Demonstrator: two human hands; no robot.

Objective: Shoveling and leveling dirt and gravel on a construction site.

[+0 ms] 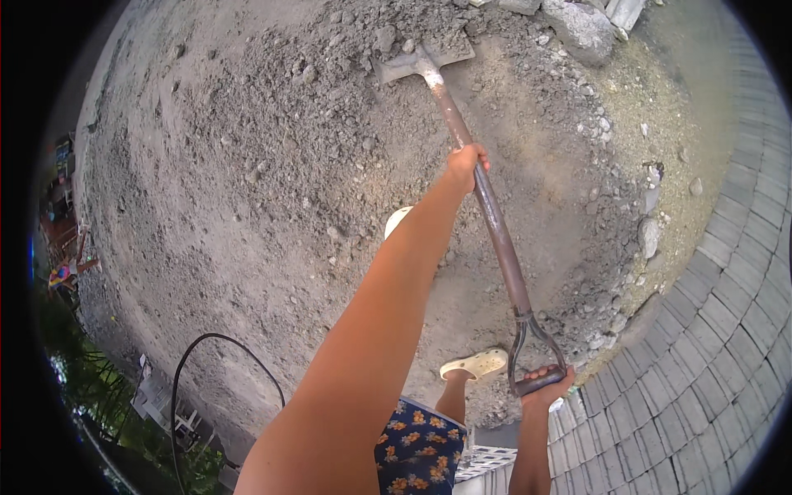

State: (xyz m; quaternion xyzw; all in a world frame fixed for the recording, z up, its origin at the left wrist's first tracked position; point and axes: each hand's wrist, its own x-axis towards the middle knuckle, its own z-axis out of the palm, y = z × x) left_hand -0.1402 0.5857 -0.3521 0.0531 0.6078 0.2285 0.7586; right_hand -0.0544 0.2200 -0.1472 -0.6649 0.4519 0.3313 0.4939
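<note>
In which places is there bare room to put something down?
Free: grey pavers right of the right hand, and pebbly dirt left of the left forearm. Crowded: around the shovel blade, among clods, and by the D-handle and cream clog.

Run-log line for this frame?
left hand: gripping shovel shaft | right hand: gripping D-handle | blade: at loose gray soil

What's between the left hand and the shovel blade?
Head view: the far stretch of brown shaft runs from the left hand to the blade, whitish near the blade; grey dirt shows behind it.
</note>
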